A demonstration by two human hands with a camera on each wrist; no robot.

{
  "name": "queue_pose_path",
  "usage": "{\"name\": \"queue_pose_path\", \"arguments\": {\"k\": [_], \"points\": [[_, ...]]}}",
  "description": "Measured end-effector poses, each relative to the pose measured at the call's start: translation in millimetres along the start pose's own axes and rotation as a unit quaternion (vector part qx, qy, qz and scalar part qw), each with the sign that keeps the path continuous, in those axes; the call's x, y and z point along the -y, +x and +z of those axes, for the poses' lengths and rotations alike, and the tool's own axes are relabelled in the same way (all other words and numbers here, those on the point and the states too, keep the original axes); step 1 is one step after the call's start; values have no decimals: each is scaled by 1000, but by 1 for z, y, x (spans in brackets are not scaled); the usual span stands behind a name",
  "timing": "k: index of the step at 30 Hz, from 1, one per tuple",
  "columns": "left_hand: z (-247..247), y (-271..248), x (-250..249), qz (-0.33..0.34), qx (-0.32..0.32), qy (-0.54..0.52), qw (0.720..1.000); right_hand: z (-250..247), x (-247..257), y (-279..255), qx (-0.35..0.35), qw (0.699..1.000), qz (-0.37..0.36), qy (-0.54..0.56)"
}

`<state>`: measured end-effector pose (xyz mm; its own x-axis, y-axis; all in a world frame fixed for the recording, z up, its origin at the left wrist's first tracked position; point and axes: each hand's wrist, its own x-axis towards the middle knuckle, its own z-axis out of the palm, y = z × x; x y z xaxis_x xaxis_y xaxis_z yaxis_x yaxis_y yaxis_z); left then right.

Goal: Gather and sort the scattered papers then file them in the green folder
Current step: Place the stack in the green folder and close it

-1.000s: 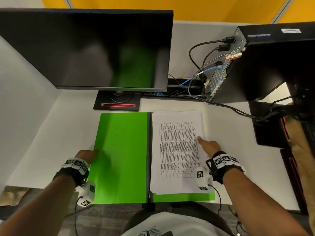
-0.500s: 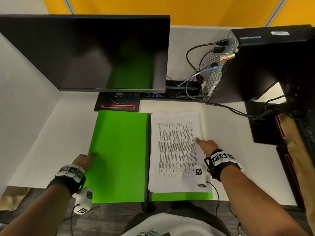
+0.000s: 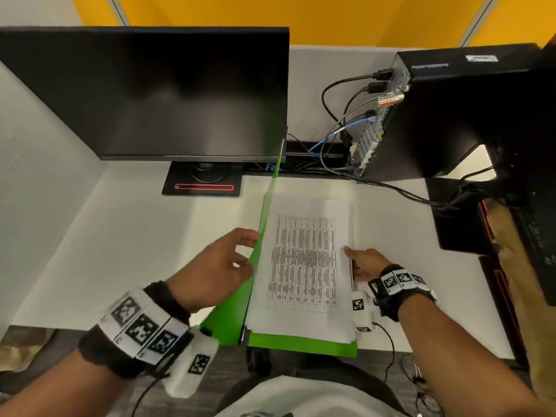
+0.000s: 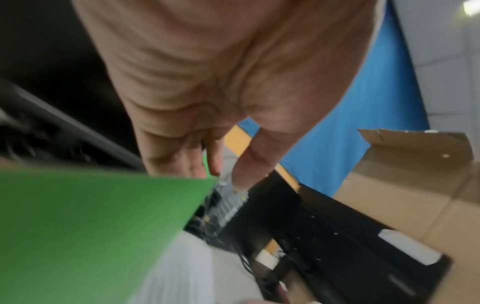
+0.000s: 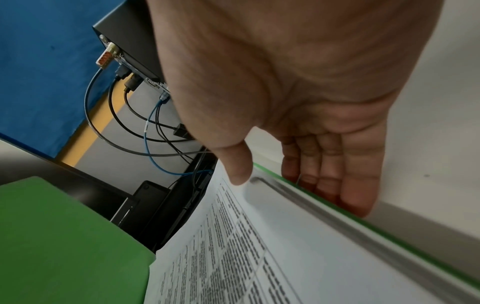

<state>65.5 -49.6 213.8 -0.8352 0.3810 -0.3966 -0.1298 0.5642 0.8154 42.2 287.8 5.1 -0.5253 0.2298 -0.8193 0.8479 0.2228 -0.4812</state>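
The green folder [image 3: 301,341] lies on the white desk with a stack of printed papers [image 3: 304,260] on its right half. Its left cover [image 3: 228,320] stands almost upright, seen nearly edge-on. My left hand [image 3: 248,249] holds that cover's free edge, fingers on the outer face; the left wrist view shows them behind the green cover [image 4: 91,226]. At the stack's right edge my right hand [image 3: 352,257] pinches the papers [image 5: 259,257] and the folder's back cover: the thumb lies on the top sheet, the fingers [image 5: 335,185] reach under the green edge [image 5: 389,240].
A black monitor [image 3: 150,94] on its stand [image 3: 204,182] rises just behind the folder. A black computer tower [image 3: 451,115] with cables [image 3: 346,130] stands at the back right, a black device [image 3: 460,221] beside it. A cardboard box [image 4: 415,185] sits far right.
The left cover has swung up from flat on the desk to almost upright, carried by my left hand moving up and right. My right hand slid from the top sheet to the stack's right edge.
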Motion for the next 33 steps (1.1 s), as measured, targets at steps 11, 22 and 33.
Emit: {"name": "queue_pose_path", "arguments": {"k": [11,22,33], "points": [[70,25,-48,-80,60,-197,975,8,1,-35,49,986,-32,154],[86,135,38,-103,-67,82,989,2,0,-29,42,993,-79,72],[91,178,115,-334,-130,78,930,8,-6,5,-23,983,-164,-77]]}}
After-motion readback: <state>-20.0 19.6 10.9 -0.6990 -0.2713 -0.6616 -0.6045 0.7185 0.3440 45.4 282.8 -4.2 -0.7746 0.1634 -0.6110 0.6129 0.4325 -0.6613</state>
